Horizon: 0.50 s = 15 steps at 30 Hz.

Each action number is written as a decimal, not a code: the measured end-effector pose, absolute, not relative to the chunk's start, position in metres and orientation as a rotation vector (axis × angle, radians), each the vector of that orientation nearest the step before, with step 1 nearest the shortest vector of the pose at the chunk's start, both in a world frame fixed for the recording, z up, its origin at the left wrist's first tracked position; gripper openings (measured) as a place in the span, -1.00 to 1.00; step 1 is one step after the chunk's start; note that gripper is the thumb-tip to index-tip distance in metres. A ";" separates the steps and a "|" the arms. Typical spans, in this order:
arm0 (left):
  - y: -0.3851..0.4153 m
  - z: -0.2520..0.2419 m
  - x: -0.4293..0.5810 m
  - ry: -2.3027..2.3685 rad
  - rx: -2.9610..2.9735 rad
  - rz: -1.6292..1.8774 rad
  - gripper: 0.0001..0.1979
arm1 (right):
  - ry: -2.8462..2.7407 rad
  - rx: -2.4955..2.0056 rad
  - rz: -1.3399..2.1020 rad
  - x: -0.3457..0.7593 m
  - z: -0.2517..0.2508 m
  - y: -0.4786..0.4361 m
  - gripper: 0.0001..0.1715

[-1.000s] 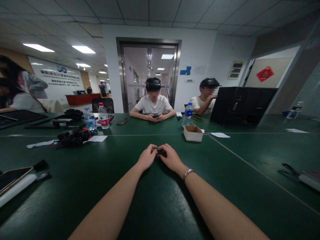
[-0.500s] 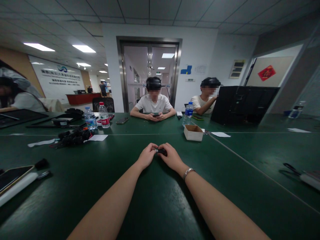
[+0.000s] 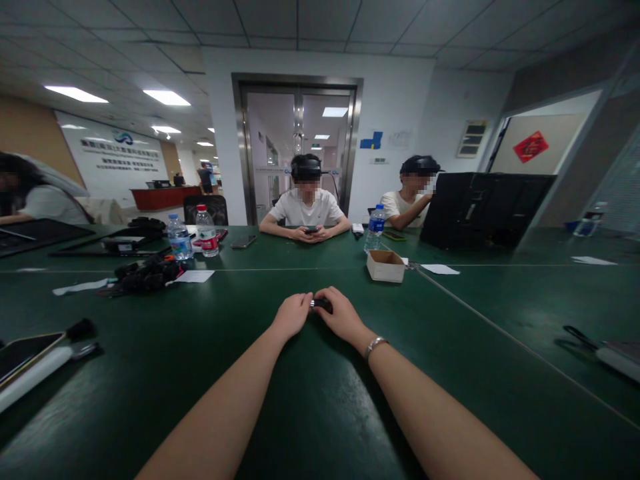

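Just above the green table, a small black object with a silvery end (image 3: pixel 321 304) lies between my two hands; its exact kind cannot be made out. My right hand (image 3: pixel 341 313), a silver bracelet at its wrist, is closed round the black part. Thumb and fingers of my left hand (image 3: pixel 294 313) are drawn together at the silvery end, and their tips are partly hidden. Beyond my right hand stands a small open cardboard box (image 3: pixel 385 273).
The green table (image 3: pixel 200 400) spreads all round. Water bottles (image 3: pixel 207 233), black cables (image 3: pixel 145 273) and paper sheets (image 3: pixel 440 269) lie further off. A phone (image 3: pixel 30 350) is at near left. Across sit two people with headsets, beside a black monitor (image 3: pixel 485 210).
My left fingers have come down and closer together at the silvery end, which now shows more clearly. My right hand keeps its hold on the black part.
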<state>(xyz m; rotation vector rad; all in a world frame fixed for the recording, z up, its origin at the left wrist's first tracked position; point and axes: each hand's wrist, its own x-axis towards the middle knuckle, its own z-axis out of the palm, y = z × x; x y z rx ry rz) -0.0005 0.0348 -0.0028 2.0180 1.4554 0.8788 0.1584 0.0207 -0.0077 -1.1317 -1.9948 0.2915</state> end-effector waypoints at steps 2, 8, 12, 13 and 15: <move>0.034 -0.002 0.000 1.504 2.048 0.884 -0.44 | -1.998 -1.126 0.288 0.158 -0.008 0.021 -0.81; 0.037 -0.004 -0.003 1.487 2.108 0.903 -0.52 | -1.990 -1.146 0.295 0.158 -0.009 0.022 -0.79; 0.036 -0.003 -0.003 1.496 2.056 0.904 -0.46 | -1.987 -1.143 0.289 0.159 -0.009 0.021 -0.80; 0.036 -0.002 -0.003 1.485 2.054 0.925 -0.52 | -1.979 -1.144 0.285 0.159 -0.009 0.021 -0.80; 0.036 -0.001 -0.004 1.471 2.054 0.938 -0.62 | -1.976 -1.143 0.283 0.159 -0.008 0.021 -0.79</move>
